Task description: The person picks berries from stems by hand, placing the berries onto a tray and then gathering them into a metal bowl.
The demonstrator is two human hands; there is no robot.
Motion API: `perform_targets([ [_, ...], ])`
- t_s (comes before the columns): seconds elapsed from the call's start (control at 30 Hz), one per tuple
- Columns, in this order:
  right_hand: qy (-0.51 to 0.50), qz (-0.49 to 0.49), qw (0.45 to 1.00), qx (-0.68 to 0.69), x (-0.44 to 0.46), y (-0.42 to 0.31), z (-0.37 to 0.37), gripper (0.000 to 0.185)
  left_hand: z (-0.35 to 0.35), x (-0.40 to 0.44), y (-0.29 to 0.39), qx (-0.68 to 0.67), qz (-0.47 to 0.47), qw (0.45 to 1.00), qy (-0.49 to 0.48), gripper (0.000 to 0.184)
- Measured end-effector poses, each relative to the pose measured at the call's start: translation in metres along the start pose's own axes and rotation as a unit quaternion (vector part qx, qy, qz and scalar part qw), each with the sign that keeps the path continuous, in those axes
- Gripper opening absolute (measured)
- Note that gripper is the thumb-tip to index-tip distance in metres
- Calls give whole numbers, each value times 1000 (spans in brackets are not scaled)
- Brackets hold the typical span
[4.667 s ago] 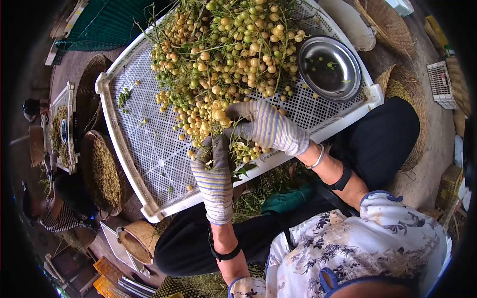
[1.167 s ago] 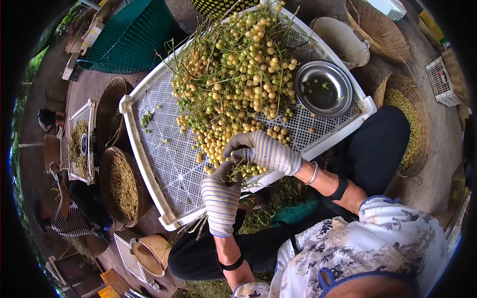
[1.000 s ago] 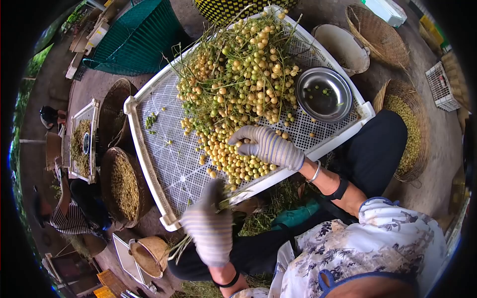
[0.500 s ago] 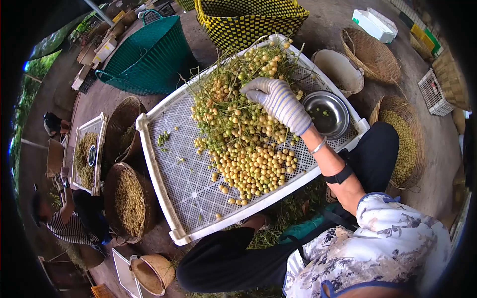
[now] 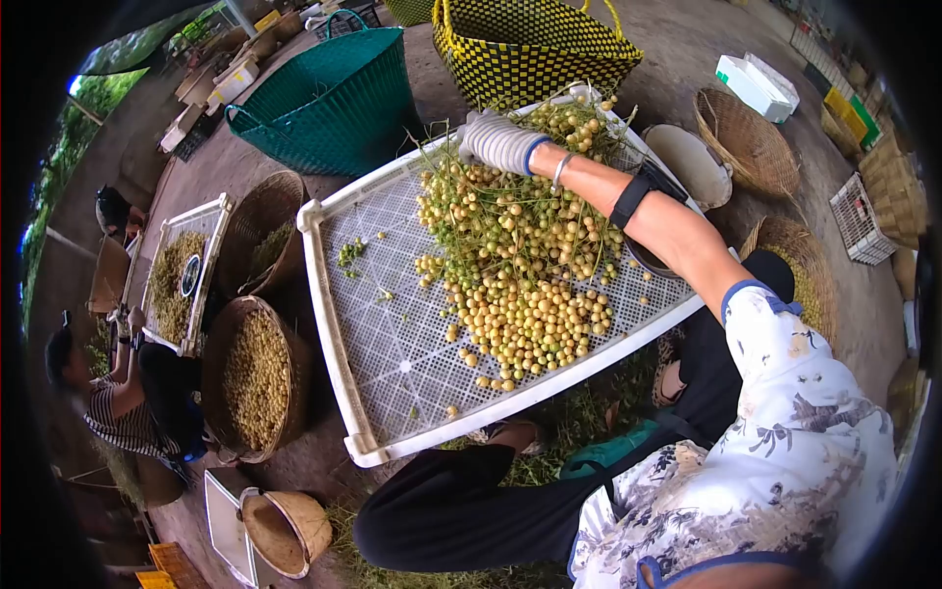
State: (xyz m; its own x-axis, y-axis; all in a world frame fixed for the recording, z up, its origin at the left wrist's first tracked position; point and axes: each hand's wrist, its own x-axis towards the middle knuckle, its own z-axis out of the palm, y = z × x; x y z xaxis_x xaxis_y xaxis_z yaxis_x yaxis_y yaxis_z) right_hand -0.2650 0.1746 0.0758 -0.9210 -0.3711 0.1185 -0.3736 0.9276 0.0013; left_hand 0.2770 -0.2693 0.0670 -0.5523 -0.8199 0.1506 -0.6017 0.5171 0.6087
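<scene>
A white perforated tray (image 5: 378,339) lies across my lap. On it a tangle of stems with yellow-green fruit (image 5: 520,211) fills the upper right, and loose fruit (image 5: 535,324) is spread below. My right hand (image 5: 496,142), in a striped glove, reaches over the stems at the tray's far edge; its fingers curl into them, and what they hold is hidden. A metal bowl (image 5: 653,260) is mostly covered by my right forearm. A few small green fruits (image 5: 350,253) lie on the tray's left part. My left hand is out of view.
Beyond the tray stand a green basket (image 5: 329,103) and a yellow-black basket (image 5: 535,59). Left are a fruit-filled basket (image 5: 257,383) and a co-worker (image 5: 123,402) at another tray (image 5: 182,275). A bucket (image 5: 285,530) stands lower left. Right are a white basin (image 5: 692,165) and wicker baskets (image 5: 746,142).
My left hand drew back from the tray with stems and left view. My right hand moved from the loose fruit to the far edge of the pile. The view shifted, showing more beyond the tray.
</scene>
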Motion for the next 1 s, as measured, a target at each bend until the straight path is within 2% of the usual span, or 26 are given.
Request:
perform_targets([
  [0.03,5,-109,994,-8,2,16,1,18,4,2,23,-87,-2,996,19,44],
  [0.07,23,-114,993,15,2,20,-4,20,7,2,45,-164,-9,986,17,42],
  [0.13,52,-122,990,56,5,26,-21,18,17,-5,91,-271,-24,961,-47,38],
  [0.17,69,-107,983,131,-2,20,-44,18,23,-10,115,-274,-15,956,-99,37],
  [0.2,123,-112,973,163,0,24,-50,17,34,-18,142,-178,72,964,-182,49],
  [0.23,176,-117,958,193,5,31,-56,17,45,-25,170,-92,172,949,-246,71],
  [0.27,178,-86,963,184,9,32,-67,18,60,-36,194,-163,183,927,-283,47],
  [0.3,158,3,953,258,-5,18,-88,20,78,-43,214,-232,194,898,-318,30],
  [0.37,149,19,948,281,-14,15,-96,27,110,-48,236,-293,181,844,-412,20],
  [0.4,93,39,898,429,-36,2,-103,29,117,-52,255,-332,115,809,-471,20],
  [0.43,32,60,822,565,-57,-8,-106,32,125,-56,272,-367,47,766,-526,21],
  [0.47,-22,-37,680,732,-50,9,-66,36,138,-60,282,-400,43,750,-525,22],
  [0.5,-41,-66,709,701,-79,-8,-78,36,156,-63,287,-434,39,732,-524,23],
  [0.53,-38,-79,700,709,-94,-19,-68,32,174,-67,290,-458,53,721,-518,25],
  [0.57,-35,-90,690,717,-109,-29,-58,30,188,-69,291,-483,24,695,-532,26],
  [0.63,-33,-10,696,717,-138,-50,-43,34,210,-79,295,-508,-7,692,-513,28],
  [0.67,-13,27,733,680,-150,-61,-41,36,218,-82,295,-502,-9,692,-518,28],
  [0.7,-6,56,709,703,-158,-69,-31,37,224,-86,294,-496,-11,693,-523,29],
  [0.8,7,128,747,652,-180,-84,-15,33,240,-100,282,-498,-50,701,-509,35],
  [0.83,14,147,788,597,-188,-89,-8,32,243,-103,281,-504,-72,701,-499,38],
  [0.9,148,33,854,497,-204,-102,14,31,254,-106,274,-527,-93,672,-512,42],
  [0.93,139,14,869,475,-215,-108,19,36,258,-106,270,-550,-122,648,-512,40],
  [0.97,140,-9,914,381,-224,-115,21,41,262,-104,267,-572,-151,624,-512,38],
  [1.0,149,-41,933,325,-232,-121,19,42,265,-99,265,-586,-220,567,-536,36],
])
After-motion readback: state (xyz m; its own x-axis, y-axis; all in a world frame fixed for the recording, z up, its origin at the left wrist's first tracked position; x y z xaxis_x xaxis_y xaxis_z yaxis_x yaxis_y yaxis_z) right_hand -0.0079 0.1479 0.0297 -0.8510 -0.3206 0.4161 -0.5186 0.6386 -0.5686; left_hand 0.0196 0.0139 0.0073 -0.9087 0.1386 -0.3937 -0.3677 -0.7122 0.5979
